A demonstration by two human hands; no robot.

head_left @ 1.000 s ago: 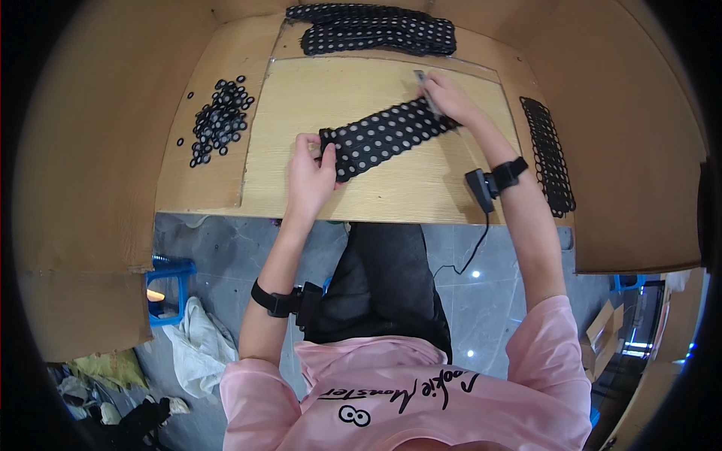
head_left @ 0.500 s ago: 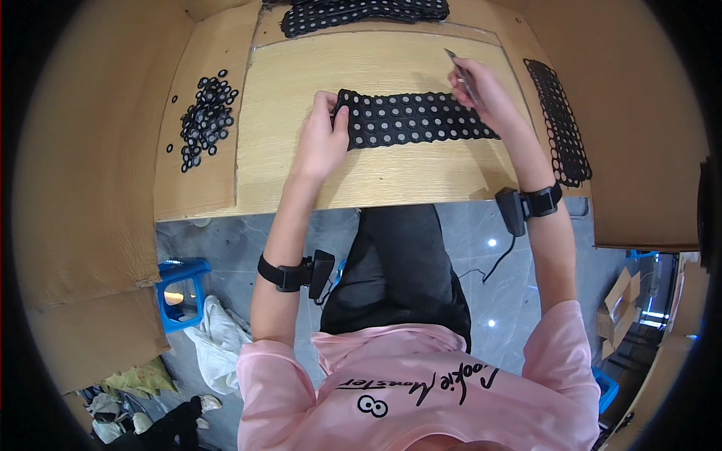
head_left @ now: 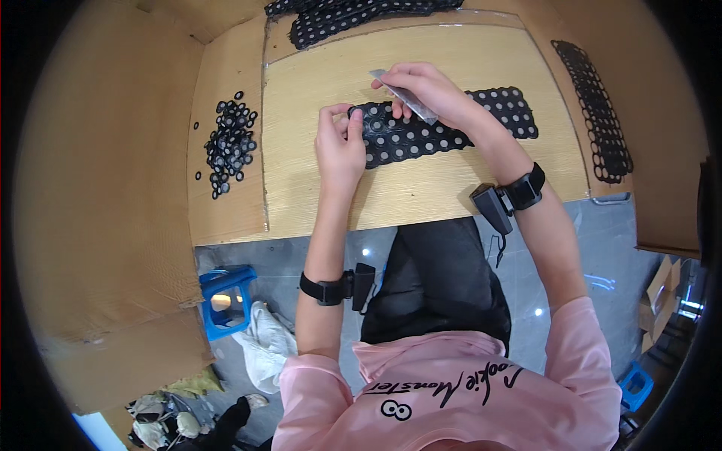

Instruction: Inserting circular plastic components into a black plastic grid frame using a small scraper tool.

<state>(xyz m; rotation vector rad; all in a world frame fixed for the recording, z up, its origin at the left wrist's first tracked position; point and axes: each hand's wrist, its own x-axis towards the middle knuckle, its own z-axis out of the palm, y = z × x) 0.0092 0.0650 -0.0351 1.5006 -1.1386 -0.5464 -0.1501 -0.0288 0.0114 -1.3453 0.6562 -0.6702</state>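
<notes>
A black strip (head_left: 422, 142) set with rows of round grey dots lies across the wooden table. Its left end is pinched by my left hand (head_left: 342, 143), thumb on top and fingers behind the edge. My right hand (head_left: 430, 92) is over the strip's upper middle, closed round a thin, flat grey tool (head_left: 410, 98) that tapers at one end. I cannot make out the tool's exact kind. One end points up and left, the other down and right over the strip. My right hand and forearm hide part of the strip.
Loose small black rings with grey centres (head_left: 231, 143) are heaped on the cardboard at left. Stacked dotted strips (head_left: 361, 16) lie at the far edge, and a black openwork strip (head_left: 596, 113) lies at right. Cardboard walls (head_left: 113, 150) flank the wooden tabletop (head_left: 316, 199).
My right hand has moved left with the grey tool, from the strip's right part to its middle. The strip's right end now shows and tilts upward. The whole view has shifted somewhat.
</notes>
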